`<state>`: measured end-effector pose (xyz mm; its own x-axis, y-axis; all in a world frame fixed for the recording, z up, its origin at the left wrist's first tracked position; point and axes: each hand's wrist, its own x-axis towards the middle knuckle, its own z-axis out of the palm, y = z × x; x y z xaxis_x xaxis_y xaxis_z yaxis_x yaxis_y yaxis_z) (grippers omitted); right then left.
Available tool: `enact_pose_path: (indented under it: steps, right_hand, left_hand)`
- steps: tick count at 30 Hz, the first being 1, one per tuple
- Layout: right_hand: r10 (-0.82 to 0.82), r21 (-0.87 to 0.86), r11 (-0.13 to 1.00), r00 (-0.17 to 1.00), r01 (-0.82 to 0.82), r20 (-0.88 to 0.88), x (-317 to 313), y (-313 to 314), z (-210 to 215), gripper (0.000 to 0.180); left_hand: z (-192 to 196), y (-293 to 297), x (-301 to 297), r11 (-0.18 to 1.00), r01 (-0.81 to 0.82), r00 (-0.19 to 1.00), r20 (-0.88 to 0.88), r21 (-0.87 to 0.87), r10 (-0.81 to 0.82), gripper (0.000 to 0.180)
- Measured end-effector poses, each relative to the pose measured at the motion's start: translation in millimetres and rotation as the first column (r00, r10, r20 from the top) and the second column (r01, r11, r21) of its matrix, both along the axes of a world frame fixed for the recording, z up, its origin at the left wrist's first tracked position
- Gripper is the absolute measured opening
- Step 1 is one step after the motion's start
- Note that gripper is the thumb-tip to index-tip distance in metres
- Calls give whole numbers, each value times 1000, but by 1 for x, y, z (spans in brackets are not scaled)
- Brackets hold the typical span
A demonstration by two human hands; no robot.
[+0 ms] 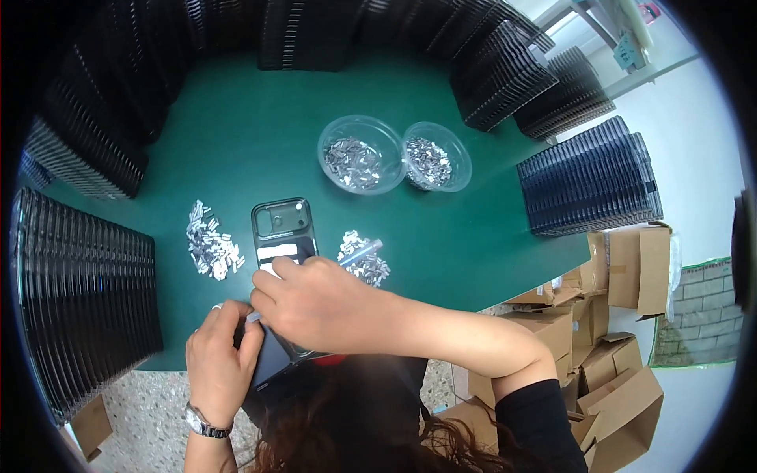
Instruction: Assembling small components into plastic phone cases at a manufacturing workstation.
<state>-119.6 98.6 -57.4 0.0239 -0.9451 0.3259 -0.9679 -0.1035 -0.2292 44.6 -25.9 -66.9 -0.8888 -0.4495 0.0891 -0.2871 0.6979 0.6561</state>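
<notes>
A dark phone case (282,229) lies flat on the green table (236,142), its camera cutout pointing away from me. My right hand (323,303) rests across the case's near half and holds a thin silver tool (364,251), whose end sticks out to the right. My left hand (219,355), with a watch on the wrist, grips the case's near left corner at the table edge. A white strip (277,251) shows on the case just beyond my right fingers. Small heaps of little metal parts lie left (211,240) and right (364,264) of the case.
Two clear plastic bowls (361,154) (436,155) of small metal parts stand beyond the case. Stacks of black cases (79,276) ring the table on the left, the back and the right (587,185). Open cardboard boxes (623,315) sit on the floor at right.
</notes>
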Motion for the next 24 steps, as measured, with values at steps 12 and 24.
enact_pose_path:
  steps: [12, 24]
  right_hand:
    - [-122, 72, 989, 988, 129, -94, 12, 0, 5, 13]
    - [-44, -443, 896, 987, -30, -156, -5, 4, 16, 23]
  left_hand:
    - [0, -4, -5, 995, -11, 996, -86, -102, 3, 7]
    - [72, -25, 21, 890, 135, 991, -70, 436, -115, 18]
